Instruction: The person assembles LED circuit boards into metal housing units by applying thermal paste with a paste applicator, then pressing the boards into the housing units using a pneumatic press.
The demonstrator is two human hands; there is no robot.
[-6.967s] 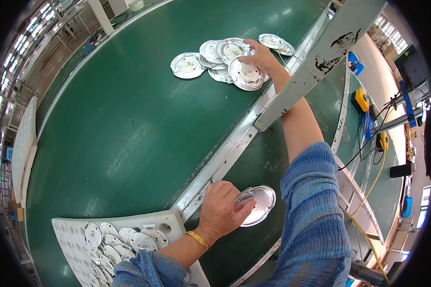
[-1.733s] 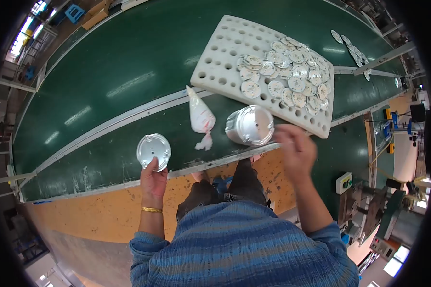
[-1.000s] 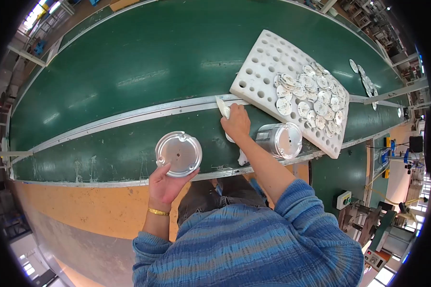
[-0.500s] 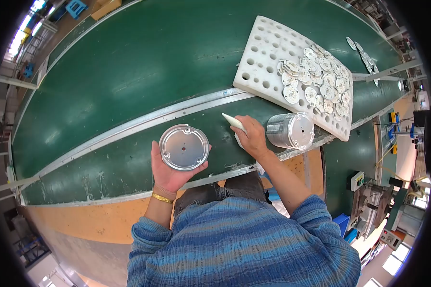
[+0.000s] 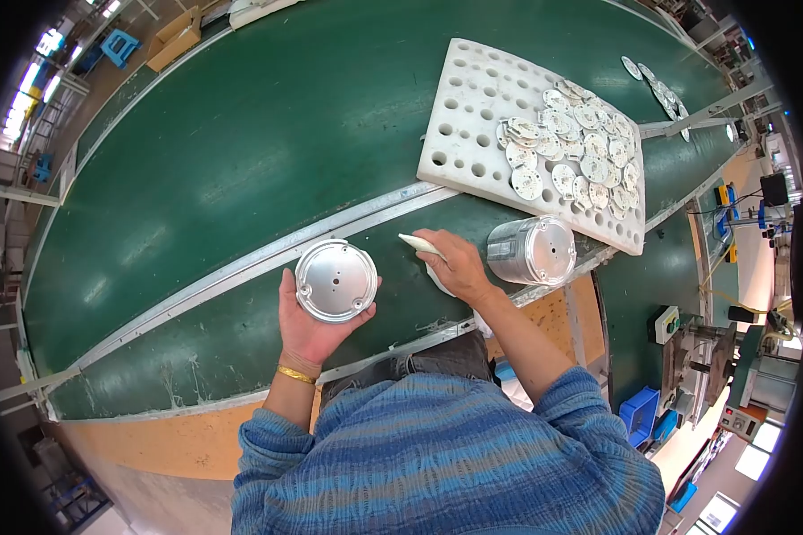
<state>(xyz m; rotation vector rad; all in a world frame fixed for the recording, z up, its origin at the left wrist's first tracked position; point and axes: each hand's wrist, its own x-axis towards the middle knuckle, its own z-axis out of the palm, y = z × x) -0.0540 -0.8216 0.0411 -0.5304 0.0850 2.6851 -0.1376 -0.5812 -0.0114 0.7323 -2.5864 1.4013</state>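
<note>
My left hand (image 5: 310,332) is wrapped round a round metal housing (image 5: 336,299), its silvery disc face with small holes turned up at me. To the right, my right hand (image 5: 455,266) grips a white tapered tool (image 5: 417,242) whose tip points left toward the housing. A whitish piece (image 5: 439,280) hangs below the same hand; its kind does not show. Just right of my right hand, a metal cylinder (image 5: 517,251) lies on its side on the bench, its similar drilled end face (image 5: 553,250) facing right.
Behind the cylinder, a white board with holes (image 5: 451,143) carries many loose round white discs (image 5: 584,147). More discs (image 5: 660,89) lie at the far right of the green bench (image 5: 241,134). A metal rail (image 5: 268,241) runs along it. A blue bin (image 5: 638,417) stands lower right.
The view has shifted a little. In my right hand the white tool has swung flatter, its tip now more to the left. My left hand still holds the housing.
</note>
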